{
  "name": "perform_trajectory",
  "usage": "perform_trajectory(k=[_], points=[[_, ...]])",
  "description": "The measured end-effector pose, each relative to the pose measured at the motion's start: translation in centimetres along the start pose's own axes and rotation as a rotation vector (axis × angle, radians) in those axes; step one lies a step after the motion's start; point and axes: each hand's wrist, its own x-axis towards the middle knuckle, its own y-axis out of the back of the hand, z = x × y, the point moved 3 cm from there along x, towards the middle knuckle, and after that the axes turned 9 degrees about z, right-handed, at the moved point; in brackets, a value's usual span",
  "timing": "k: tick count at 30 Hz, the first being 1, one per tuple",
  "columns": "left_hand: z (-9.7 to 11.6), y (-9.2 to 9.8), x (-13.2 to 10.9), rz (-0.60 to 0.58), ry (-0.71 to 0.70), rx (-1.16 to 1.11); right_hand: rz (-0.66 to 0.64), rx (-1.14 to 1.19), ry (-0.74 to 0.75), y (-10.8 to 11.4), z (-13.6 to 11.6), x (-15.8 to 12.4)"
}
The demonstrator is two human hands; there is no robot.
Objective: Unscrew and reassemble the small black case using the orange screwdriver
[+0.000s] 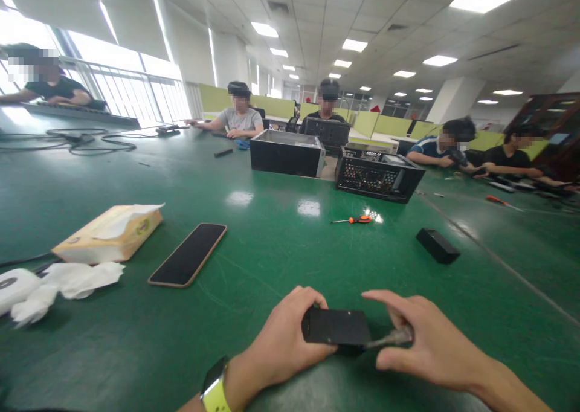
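My left hand [290, 333] wraps round a small black box [338, 326], thumb in front and fingers behind it. A thin greyish, translucent piece [394, 338], like a short cable with a plug, reaches from the box's right side into the gap of my right hand [430, 342]. The thumb and forefinger of that hand are spread apart. Whether its other fingers touch the piece, I cannot tell. Beyond my right hand lies a second black block [437, 245]. An orange-handled screwdriver [360, 219] rests farther out on the green table [263, 249].
A phone [188, 255], a tissue pack [109, 234] and crumpled tissues [81, 279] lie to the left. Two black computer cases [286, 155] [378, 176] stand ahead. Cables [81, 139] lie at the far left; another screwdriver [502, 203] lies right. Several people sit round the table.
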Motion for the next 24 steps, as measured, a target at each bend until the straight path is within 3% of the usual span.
perform_trajectory(k=[3,5,12,24], points=[[0.1,0.1,0.2,-0.016,-0.012,-0.006,-0.050,-0.123,0.119,-0.7,-3.2,1.6],[0.2,0.1,0.3,-0.043,-0.045,-0.036,-0.071,-0.151,0.126,-1.1,-3.9,2.1],[0.2,-0.3,0.4,-0.068,-0.059,-0.054,-0.037,-0.127,0.025,-1.5,-3.7,1.1],[-0.1,0.6,0.1,-0.085,-0.078,-0.059,-0.053,-0.121,0.046,-1.5,-3.6,2.3]])
